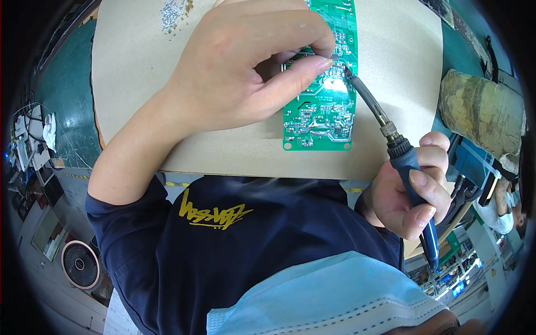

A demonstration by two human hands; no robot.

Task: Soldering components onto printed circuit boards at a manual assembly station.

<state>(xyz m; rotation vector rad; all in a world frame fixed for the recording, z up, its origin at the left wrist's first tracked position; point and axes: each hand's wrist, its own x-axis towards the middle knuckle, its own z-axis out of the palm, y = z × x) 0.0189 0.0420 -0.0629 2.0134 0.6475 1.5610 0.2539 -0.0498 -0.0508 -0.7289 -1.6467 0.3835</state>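
A long green circuit board point(318, 143) lies on a sheet of brown cardboard point(234, 151), its face covered with small parts and shiny solder joints. My left hand point(245, 67) arches over the board's left side. Its thumb and forefinger are pinched just above the surface; what sits between them is too small to make out. In my right hand point(413, 195) is a soldering iron point(398, 147) with a dark blue handle, gripped between thumb and fingers. The iron slants up and left, and its dark tip is at the board close to my left fingertips. Whether it touches is unclear.
A small heap of silvery bits point(172, 17) sits on the cardboard at the far left. Beyond it shows a green tabletop point(71, 131). To the right are a worn, tan wrapped roll point(474, 109) and a blue box point(473, 163). Another person point(497, 215) is farther right.
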